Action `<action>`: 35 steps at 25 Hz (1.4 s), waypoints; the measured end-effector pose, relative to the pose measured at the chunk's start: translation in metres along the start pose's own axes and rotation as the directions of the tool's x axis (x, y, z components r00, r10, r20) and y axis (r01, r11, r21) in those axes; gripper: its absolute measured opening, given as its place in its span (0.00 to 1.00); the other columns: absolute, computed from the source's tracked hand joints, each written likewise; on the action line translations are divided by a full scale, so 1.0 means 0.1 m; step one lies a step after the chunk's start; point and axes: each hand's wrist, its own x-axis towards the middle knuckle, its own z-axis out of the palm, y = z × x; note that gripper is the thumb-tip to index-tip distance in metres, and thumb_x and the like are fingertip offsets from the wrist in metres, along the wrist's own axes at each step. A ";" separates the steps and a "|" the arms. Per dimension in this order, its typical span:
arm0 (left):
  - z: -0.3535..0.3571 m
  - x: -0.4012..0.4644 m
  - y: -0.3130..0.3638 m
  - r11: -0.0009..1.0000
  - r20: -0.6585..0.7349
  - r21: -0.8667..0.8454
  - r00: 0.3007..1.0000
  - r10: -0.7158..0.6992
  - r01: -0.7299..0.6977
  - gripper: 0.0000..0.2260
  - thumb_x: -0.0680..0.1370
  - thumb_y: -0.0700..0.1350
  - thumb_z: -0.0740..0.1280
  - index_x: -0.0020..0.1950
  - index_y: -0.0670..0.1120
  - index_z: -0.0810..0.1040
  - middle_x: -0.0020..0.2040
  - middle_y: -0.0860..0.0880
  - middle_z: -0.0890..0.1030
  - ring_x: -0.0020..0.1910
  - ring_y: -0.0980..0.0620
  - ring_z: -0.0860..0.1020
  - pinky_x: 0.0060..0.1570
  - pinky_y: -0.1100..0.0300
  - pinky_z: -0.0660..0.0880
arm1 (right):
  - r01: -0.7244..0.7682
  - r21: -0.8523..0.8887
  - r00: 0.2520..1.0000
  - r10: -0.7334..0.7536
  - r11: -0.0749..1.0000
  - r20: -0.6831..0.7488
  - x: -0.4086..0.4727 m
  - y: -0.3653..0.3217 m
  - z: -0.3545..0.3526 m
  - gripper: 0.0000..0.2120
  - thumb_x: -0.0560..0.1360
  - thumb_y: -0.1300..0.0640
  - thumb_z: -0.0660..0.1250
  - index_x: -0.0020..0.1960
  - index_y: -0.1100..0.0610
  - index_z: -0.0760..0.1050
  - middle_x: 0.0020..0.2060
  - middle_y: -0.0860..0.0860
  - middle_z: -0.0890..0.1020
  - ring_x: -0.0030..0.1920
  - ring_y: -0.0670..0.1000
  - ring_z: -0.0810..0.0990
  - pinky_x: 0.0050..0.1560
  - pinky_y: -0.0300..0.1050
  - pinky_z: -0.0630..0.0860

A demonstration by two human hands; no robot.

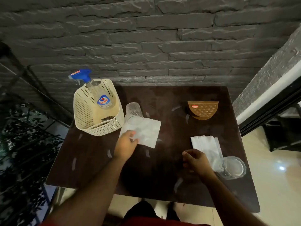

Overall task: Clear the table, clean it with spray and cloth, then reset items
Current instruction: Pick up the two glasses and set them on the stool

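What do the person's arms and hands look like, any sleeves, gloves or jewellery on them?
Both forearms are bare to the frame's lower edge, with no sleeves showing. The left hand and right hand wear no gloves; no rings, watch or bracelets are visible.

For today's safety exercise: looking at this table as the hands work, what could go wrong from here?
1. The left hand pinches the napkin on which a glass stands; pulling could tip it.
2. The second glass sits near the table edge, beside the right hand; a nudge might knock it off.
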 end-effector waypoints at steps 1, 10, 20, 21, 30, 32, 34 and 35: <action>-0.05 0.20 0.11 0.987 -0.034 0.129 0.994 0.101 -0.095 0.16 0.75 0.47 0.70 0.62 0.49 0.75 0.59 0.49 0.78 0.53 0.50 0.78 0.55 0.56 0.75 | 0.009 -0.007 1.000 -0.009 1.000 0.005 0.00 0.01 0.00 0.06 0.77 0.55 0.69 0.50 0.58 0.79 0.39 0.58 0.84 0.34 0.55 0.82 0.33 0.49 0.74; 0.06 1.33 0.49 0.727 0.089 0.664 0.984 0.155 -0.175 0.29 0.75 0.44 0.69 0.73 0.52 0.64 0.75 0.44 0.59 0.74 0.40 0.56 0.64 0.47 0.70 | 0.077 -0.140 0.988 -0.094 0.987 -0.119 -0.14 0.00 -0.02 0.03 0.76 0.55 0.70 0.48 0.53 0.82 0.38 0.51 0.85 0.37 0.51 0.84 0.34 0.44 0.79; -0.12 1.60 0.36 0.707 0.078 0.670 0.968 0.237 -0.227 0.22 0.78 0.35 0.59 0.71 0.48 0.70 0.65 0.36 0.73 0.61 0.35 0.74 0.60 0.43 0.73 | 0.061 -0.191 0.947 -0.117 0.980 -0.300 -0.10 -0.06 0.07 0.05 0.73 0.54 0.72 0.46 0.55 0.80 0.38 0.47 0.81 0.40 0.48 0.81 0.42 0.45 0.78; -0.14 1.60 0.41 0.715 0.081 0.659 0.968 0.240 -0.232 0.20 0.78 0.36 0.58 0.69 0.48 0.72 0.62 0.36 0.76 0.59 0.34 0.76 0.58 0.44 0.74 | 0.048 -0.214 0.941 -0.116 0.976 -0.319 -0.08 -0.08 0.09 0.06 0.72 0.53 0.73 0.48 0.53 0.80 0.39 0.47 0.81 0.41 0.48 0.81 0.43 0.43 0.77; 0.43 1.07 1.02 0.864 0.469 0.464 0.881 -0.055 -0.193 0.14 0.72 0.37 0.72 0.57 0.42 0.79 0.49 0.43 0.82 0.46 0.43 0.82 0.48 0.52 0.81 | 0.106 -0.477 0.970 -0.196 0.872 -0.143 0.08 -0.47 0.27 0.34 0.70 0.52 0.74 0.72 0.50 0.65 0.64 0.49 0.76 0.62 0.49 0.76 0.56 0.38 0.71; 0.57 1.03 0.95 0.949 0.453 0.315 0.879 -0.149 -0.002 0.06 0.77 0.36 0.66 0.53 0.39 0.78 0.43 0.41 0.82 0.39 0.41 0.83 0.42 0.48 0.82 | 0.094 -0.570 0.955 -0.236 0.816 -0.180 0.07 -0.49 0.22 0.33 0.70 0.51 0.73 0.72 0.50 0.65 0.66 0.51 0.75 0.64 0.53 0.75 0.58 0.44 0.73; 0.62 1.08 0.87 0.955 0.454 0.292 0.870 -0.191 0.058 0.05 0.77 0.36 0.64 0.52 0.37 0.77 0.43 0.40 0.83 0.41 0.40 0.83 0.43 0.48 0.82 | -0.002 -0.714 0.903 -0.306 0.700 -0.302 0.03 -0.45 0.03 0.30 0.71 0.48 0.71 0.70 0.51 0.67 0.66 0.53 0.75 0.65 0.57 0.73 0.61 0.52 0.72; 0.64 1.13 0.80 0.950 0.462 0.307 0.865 -0.198 0.053 0.06 0.77 0.36 0.65 0.52 0.37 0.77 0.46 0.41 0.83 0.45 0.40 0.83 0.47 0.50 0.81 | -0.086 -0.769 0.883 -0.309 0.633 -0.354 0.01 -0.41 -0.11 0.30 0.71 0.46 0.70 0.70 0.51 0.67 0.67 0.54 0.74 0.67 0.58 0.71 0.62 0.55 0.70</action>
